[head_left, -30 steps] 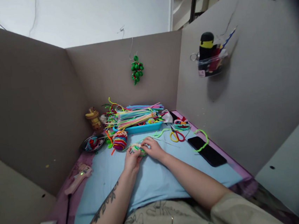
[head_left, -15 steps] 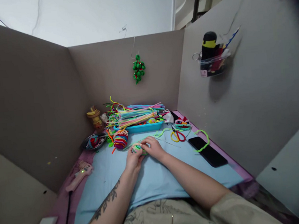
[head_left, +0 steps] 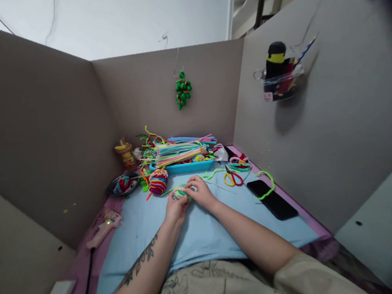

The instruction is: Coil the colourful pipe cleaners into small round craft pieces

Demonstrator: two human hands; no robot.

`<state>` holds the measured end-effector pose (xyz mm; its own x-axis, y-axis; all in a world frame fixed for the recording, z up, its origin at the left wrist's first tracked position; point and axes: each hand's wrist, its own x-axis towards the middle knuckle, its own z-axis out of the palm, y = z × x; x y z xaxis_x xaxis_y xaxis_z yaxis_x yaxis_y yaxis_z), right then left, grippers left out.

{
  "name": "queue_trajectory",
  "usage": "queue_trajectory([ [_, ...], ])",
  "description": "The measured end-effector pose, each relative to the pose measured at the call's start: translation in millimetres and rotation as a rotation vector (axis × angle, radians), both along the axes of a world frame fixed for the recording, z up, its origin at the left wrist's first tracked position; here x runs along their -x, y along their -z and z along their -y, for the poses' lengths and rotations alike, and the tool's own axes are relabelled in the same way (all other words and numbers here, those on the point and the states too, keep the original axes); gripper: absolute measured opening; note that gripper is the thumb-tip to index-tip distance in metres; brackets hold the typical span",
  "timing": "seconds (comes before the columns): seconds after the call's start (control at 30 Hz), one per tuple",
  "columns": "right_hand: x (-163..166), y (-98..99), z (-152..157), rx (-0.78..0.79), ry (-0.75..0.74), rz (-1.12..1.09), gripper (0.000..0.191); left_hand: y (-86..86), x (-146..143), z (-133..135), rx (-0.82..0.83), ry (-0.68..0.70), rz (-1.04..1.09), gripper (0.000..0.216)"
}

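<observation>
Both hands meet over a small green and pale pipe-cleaner piece [head_left: 181, 193] on the light blue mat [head_left: 197, 230]. My left hand [head_left: 174, 208] curls its fingers round the piece from the left. My right hand [head_left: 200, 193] pinches it from the right, fingers closed. A light green pipe cleaner [head_left: 210, 175] trails from the piece toward the right. A striped pipe-cleaner ball [head_left: 158, 182] sits just left of the hands.
A blue tray [head_left: 184, 167] heaped with pipe cleaners stands at the back. Yellow and red scissors [head_left: 232, 177], a black phone [head_left: 272, 198], a pink glue gun [head_left: 104, 226] at left and a small dark bowl [head_left: 123, 185] lie around. Grey partition walls enclose the desk.
The hands stay on the small piece with only slight finger shifts. The view has drifted a little, so everything sits slightly higher and to the right in the picture.
</observation>
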<state>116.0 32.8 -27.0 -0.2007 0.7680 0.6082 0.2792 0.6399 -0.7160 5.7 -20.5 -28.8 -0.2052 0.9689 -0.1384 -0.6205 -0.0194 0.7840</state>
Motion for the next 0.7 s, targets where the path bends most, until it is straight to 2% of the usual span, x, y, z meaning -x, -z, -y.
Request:
queue_trajectory([
  [0.3,-6,-5.0,-7,0.096,-0.140,0.042,0.037,-6.3,3,1,-0.008,0.099,0.054,0.032],
  [0.5,-6,-7.7,1,0.136,-0.194,-0.029,0.043,-3.8,1,0,-0.033,0.045,0.045,0.035],
  [0.7,-8,-11.6,6,0.216,-0.253,-0.054,0.058,-2.4,2,-1,-0.055,0.033,0.062,0.031],
])
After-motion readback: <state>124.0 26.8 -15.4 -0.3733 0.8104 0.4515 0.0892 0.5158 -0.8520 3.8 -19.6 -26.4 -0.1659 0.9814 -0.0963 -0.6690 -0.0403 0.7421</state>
